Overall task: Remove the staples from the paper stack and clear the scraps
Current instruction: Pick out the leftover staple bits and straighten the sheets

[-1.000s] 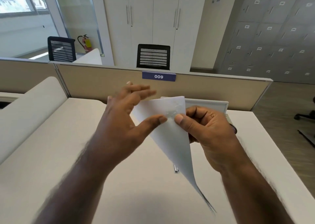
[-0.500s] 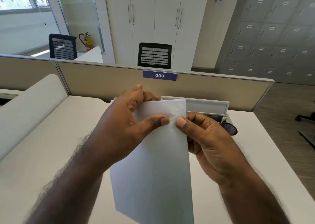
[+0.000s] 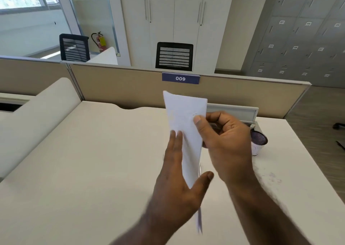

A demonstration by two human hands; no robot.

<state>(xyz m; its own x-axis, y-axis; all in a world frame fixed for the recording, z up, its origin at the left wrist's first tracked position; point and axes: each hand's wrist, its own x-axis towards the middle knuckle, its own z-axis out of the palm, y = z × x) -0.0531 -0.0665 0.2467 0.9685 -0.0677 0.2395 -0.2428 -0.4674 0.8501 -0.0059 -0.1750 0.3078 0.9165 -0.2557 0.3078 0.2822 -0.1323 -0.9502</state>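
Note:
A white paper stack (image 3: 184,118) is held upright above the desk, seen almost edge-on at its lower end. My right hand (image 3: 225,142) pinches it near the top, thumb on the front face by a crumpled corner patch. My left hand (image 3: 179,179) lies flat against the sheets lower down, fingers straight, thumb spread out to the right under the paper. No staple can be made out. A thin metal tool (image 3: 200,169) lies on the desk just behind the paper, mostly hidden.
A small round tin with a dark mesh top (image 3: 258,144) stands on the white desk (image 3: 84,170) at the right, beside a grey cable tray (image 3: 233,111). A beige partition (image 3: 121,88) labelled 009 closes the desk's far side. Faint marks speckle the desk near the right edge.
My left hand let go of its pinch at the top corner and slid down to lie flat on the sheets. The paper turned more edge-on and shifted right.

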